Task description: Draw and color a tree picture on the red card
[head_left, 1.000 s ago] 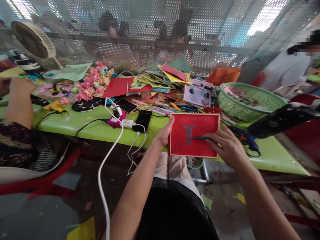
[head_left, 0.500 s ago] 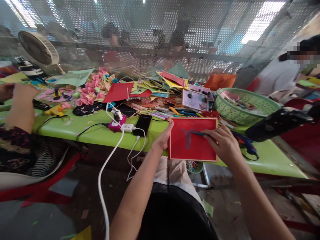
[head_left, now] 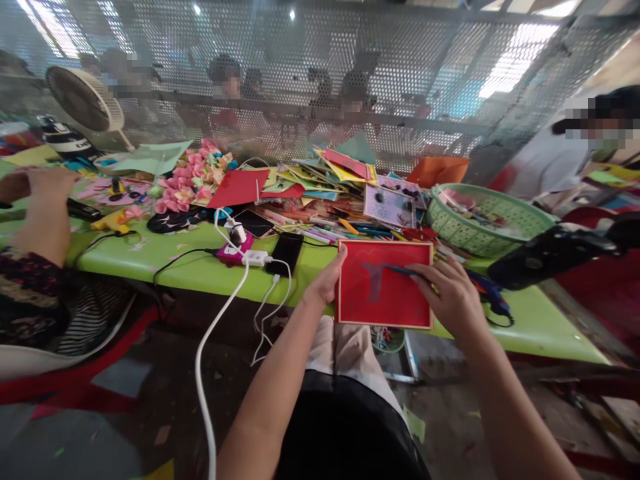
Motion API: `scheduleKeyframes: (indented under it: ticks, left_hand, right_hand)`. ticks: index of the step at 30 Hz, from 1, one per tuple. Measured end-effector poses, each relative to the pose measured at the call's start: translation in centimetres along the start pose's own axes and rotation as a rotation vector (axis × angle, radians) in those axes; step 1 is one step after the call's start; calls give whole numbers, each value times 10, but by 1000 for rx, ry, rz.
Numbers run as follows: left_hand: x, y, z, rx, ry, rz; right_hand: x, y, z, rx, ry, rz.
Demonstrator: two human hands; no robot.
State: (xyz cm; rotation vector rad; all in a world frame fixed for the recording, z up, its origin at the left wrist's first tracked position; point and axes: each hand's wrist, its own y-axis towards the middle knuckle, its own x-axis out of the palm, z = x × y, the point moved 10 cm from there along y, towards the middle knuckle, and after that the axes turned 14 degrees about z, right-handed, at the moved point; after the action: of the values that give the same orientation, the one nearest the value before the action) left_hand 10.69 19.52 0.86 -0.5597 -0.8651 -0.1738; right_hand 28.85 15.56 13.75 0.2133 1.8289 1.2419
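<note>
A red board with a pale wooden frame [head_left: 357, 293] is tilted up at the table's front edge, over my lap. A tree trunk shape is coloured on it in greyish purple, under a faint cloud-like outline. My left hand [head_left: 327, 277] grips the board's left edge, thumb on the front and the other fingers hidden behind. Between the fingers of my right hand [head_left: 447, 290] is a dark blue coloured pencil [head_left: 400, 269], its tip at the right branch of the trunk.
Loose pencils [head_left: 320, 230], stacked coloured cards [head_left: 345, 167] and pink paper flowers [head_left: 185, 177] cover the back of the green table [head_left: 185, 257]. A green basket [head_left: 480, 227] stands right. Left lie a phone [head_left: 285, 252] and a purple power strip [head_left: 234, 252] with cables; a co-worker's arm [head_left: 50, 207] rests beyond.
The trunk's right branch looks slightly more filled in. My right hand and the pencil have shifted only a little; the left hand keeps its hold. The camera view has tilted slightly.
</note>
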Motion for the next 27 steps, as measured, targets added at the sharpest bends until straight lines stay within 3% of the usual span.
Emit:
scheduleKeyframes:
  ticks: [14,27]
  left_hand:
    - [0,1,0,-8,-29,-30]
    - [3,-5,1,-7,-26,20]
  right_hand:
    - [2,-4,-2,-6,10,-3]
    - [3,-4,-8,-38,28,-39]
